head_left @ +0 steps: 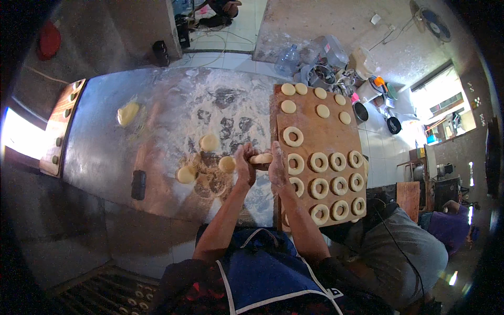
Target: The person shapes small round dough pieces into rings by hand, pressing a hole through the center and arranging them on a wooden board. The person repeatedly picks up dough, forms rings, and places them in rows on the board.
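A pale piece of dough (261,158) is held between my two hands, above the edge where the steel table meets the wooden board. My left hand (244,165) grips its left end, and my right hand (277,167) has the right end. Seen edge-on, the dough does not show whether it has a hole. Beside my left hand lie round dough pieces (227,164) on the floured steel, with others (209,142) a little farther away. To the right, dough rings (318,162) stand in rows on the wooden board (315,139); several flat dough rounds (322,111) occupy its far end.
White flour (210,89) covers much of the steel table (100,157). A yellowish lump (127,113) and a dark block (138,185) sit toward the left. Another board (55,139) with dough stands at the far left. Beyond the right board are pots and a large bottle (287,60). People are nearby.
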